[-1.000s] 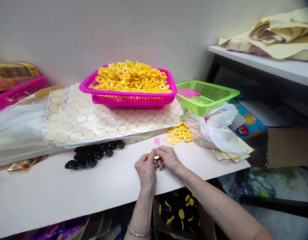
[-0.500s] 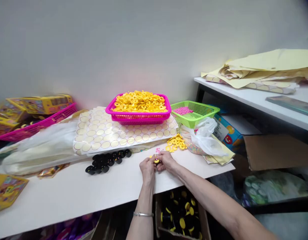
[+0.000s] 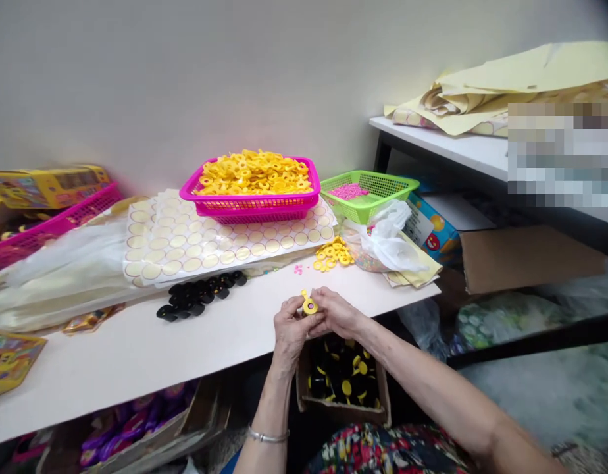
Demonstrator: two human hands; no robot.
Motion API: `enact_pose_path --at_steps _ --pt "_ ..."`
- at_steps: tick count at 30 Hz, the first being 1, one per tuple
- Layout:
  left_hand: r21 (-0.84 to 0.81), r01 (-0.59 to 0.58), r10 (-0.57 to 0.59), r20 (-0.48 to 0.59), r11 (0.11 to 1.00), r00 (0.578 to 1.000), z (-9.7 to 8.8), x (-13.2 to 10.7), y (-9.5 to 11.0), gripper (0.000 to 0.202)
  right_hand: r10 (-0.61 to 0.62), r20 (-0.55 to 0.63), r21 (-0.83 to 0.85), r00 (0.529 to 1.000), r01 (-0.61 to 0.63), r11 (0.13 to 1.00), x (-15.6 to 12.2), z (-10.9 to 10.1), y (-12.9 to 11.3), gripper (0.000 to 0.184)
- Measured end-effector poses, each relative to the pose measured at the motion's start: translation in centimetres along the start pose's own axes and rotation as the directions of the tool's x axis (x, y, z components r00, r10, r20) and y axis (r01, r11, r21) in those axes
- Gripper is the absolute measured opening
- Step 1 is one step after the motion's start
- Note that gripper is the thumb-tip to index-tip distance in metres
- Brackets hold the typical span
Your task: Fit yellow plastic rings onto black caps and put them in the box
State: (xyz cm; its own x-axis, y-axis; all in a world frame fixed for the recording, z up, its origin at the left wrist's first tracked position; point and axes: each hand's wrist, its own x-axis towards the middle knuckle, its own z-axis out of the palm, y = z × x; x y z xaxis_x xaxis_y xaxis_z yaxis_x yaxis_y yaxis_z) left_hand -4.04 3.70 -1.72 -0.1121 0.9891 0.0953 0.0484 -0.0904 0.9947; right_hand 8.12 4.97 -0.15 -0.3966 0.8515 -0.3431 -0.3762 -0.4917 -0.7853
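A white bench point(image 3: 97, 359) spreads beyond the left hand point(image 3: 288, 330) and right hand point(image 3: 337, 313); a magenta plastic basket point(image 3: 257, 209) heaped with yellow plastic rings point(image 3: 254, 176) stands farther off, to their left. An open brown cardboard box point(image 3: 343, 409) sits below them. Both hands, drawn narrow, pinch a round yellow plastic piece point(image 3: 306, 309). Tiny pink pieces point(image 3: 299, 269) lie beyond.
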Motion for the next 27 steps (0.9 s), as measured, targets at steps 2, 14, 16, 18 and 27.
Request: enact_pose_path --at_steps 2,14,16,18,27 --pt "0.004 -0.089 0.088 0.099 0.996 0.991 0.2 -1.4 1.0 0.036 0.038 0.093 0.014 0.995 -0.040 0.999 -1.9 -1.0 -0.3 0.036" --pt "0.138 -0.404 0.253 0.588 0.904 0.768 2.4 -5.6 4.6 0.025 0.176 0.466 -0.177 0.867 -0.103 0.979 -7.0 -6.0 -2.5 0.038" --pt "0.154 -0.449 0.264 0.628 0.880 0.732 3.0 -5.8 5.0 0.023 0.180 0.496 -0.227 0.850 -0.073 0.971 -7.3 -6.3 -2.6 0.044" --pt "0.153 -0.502 0.289 0.661 0.851 0.692 3.5 -6.0 5.2 0.025 0.193 0.514 -0.267 0.836 -0.058 0.962 -7.5 -6.4 -2.7 0.049" --pt "0.174 -0.636 0.325 0.742 0.751 0.587 3.4 -6.6 4.8 0.026 0.205 0.517 -0.384 0.831 0.011 0.923 -8.7 -6.1 -2.6 0.045"
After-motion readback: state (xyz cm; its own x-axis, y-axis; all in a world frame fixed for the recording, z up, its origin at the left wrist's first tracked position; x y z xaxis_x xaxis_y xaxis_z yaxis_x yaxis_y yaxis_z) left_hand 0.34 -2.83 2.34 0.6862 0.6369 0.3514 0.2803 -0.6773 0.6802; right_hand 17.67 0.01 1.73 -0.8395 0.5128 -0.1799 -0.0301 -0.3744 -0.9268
